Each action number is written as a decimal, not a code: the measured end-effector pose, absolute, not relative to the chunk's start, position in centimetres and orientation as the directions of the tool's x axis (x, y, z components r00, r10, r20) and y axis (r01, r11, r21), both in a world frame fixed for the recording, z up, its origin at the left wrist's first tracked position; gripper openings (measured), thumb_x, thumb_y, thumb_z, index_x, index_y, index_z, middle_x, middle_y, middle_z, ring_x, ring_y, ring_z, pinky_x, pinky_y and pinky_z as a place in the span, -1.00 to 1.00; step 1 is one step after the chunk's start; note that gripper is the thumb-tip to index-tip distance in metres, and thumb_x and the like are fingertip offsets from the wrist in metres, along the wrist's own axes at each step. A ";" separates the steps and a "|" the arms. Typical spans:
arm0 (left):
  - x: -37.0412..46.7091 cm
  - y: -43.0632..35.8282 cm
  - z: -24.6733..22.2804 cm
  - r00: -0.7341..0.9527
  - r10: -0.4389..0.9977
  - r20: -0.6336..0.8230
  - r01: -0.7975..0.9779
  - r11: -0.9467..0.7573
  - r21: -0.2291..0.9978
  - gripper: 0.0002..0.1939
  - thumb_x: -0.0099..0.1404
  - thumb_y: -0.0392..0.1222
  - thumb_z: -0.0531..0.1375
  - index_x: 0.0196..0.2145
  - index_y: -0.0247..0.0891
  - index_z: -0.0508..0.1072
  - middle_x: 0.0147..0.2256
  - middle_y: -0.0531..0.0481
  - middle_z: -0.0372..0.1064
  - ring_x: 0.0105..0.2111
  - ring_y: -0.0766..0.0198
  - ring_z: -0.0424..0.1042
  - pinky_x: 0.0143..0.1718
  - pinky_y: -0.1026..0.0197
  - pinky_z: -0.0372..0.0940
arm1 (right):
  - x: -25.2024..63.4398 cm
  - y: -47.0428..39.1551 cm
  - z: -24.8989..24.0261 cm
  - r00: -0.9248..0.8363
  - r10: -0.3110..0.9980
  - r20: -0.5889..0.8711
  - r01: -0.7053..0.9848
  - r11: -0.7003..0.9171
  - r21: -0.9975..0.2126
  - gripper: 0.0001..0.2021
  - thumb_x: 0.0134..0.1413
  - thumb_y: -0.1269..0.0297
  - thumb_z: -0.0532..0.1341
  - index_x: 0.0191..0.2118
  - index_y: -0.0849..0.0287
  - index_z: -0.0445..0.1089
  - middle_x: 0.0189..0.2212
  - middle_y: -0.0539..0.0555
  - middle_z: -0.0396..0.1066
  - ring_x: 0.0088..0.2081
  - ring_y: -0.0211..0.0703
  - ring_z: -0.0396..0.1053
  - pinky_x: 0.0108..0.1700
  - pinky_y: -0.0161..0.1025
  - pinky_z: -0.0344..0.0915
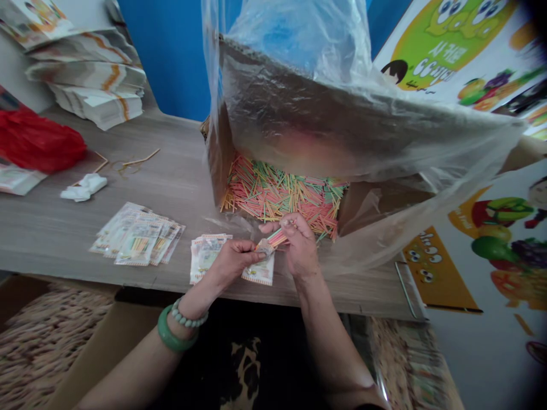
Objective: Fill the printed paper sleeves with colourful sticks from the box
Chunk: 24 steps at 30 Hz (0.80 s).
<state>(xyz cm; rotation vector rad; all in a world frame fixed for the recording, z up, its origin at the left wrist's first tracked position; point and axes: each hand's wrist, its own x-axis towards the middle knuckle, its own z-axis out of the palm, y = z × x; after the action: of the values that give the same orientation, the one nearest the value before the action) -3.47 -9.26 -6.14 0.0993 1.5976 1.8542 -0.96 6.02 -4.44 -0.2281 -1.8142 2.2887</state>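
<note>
My left hand [236, 259] pinches a small clear packet [265, 247] by its side, near the table's front edge. In my right hand [300, 244] is a small bunch of thin pink, green and pale candy sticks [278, 237], their ends at the packet's mouth. Just beyond my hands, many loose coloured sticks [282, 196] lie in a cardboard box lined with clear plastic [294, 114]. Flat packets [207, 253] rest beside and partly under my left hand, and another packet [260, 272] lies below the one I hold.
Filled packets [139, 242] are piled to the left on the wooden table [179, 188]. Farther left are a crumpled white tissue [84, 187], a rubber band [128, 166] and a red plastic bag [40, 139]. Stacks of banded packets [92, 77] stand at the back left. Printed cartons [491, 239] stand at right.
</note>
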 end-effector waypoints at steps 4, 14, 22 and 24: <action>-3.6 -9.4 -6.3 -0.787 0.525 -0.325 -0.393 -0.019 0.920 -0.64 -0.07 0.07 0.42 -0.60 -0.28 0.47 -0.63 0.12 0.23 -0.58 0.41 0.09 -0.51 0.28 0.00 | -0.8 6.1 -4.6 -0.982 0.191 0.017 -0.053 -0.187 -0.981 -0.81 0.19 0.08 0.20 -0.32 0.05 0.25 -0.39 -0.01 0.58 -0.30 -0.12 0.53 -0.25 -0.18 0.42; -4.3 -7.2 -7.3 -0.847 0.506 -0.166 -0.297 -0.190 0.936 -0.64 0.13 0.11 0.34 -0.40 -0.29 0.60 -0.47 0.04 0.46 -0.39 0.26 0.36 -0.28 0.22 0.23 | -1.6 7.6 -5.8 -0.994 0.007 0.108 -0.107 0.074 -0.991 -0.82 0.21 0.10 0.21 -0.19 -0.01 0.53 0.08 0.04 0.48 0.17 -0.07 0.36 0.24 -0.01 0.20; -5.6 -6.2 -6.4 -0.837 0.523 -0.163 -0.374 -0.327 0.868 -0.66 0.13 0.07 0.37 -0.27 -0.25 0.62 -0.35 -0.05 0.55 -0.33 0.22 0.44 -0.27 0.21 0.31 | -0.7 10.7 -5.7 -0.961 0.245 0.127 -0.104 0.106 -0.989 -0.74 0.12 0.10 0.28 -0.08 0.00 0.51 -0.05 0.06 0.53 0.02 -0.07 0.44 0.13 -0.04 0.31; -5.5 -6.3 -6.3 -0.846 0.512 -0.153 -0.367 -0.350 0.862 -0.68 0.10 0.06 0.40 -0.31 -0.25 0.62 -0.38 -0.02 0.53 -0.37 0.26 0.42 -0.28 0.23 0.30 | -0.4 9.8 -6.1 -0.975 0.209 0.073 -0.050 0.113 -0.992 -0.81 0.04 0.15 0.31 -0.20 0.03 0.53 -0.19 0.03 0.54 -0.13 -0.09 0.46 -0.01 -0.09 0.37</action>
<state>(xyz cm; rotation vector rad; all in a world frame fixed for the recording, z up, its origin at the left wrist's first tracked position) -5.52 -6.26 -6.26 0.1935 1.3566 2.2074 -0.43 9.83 -6.11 -0.1592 -2.1893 1.9650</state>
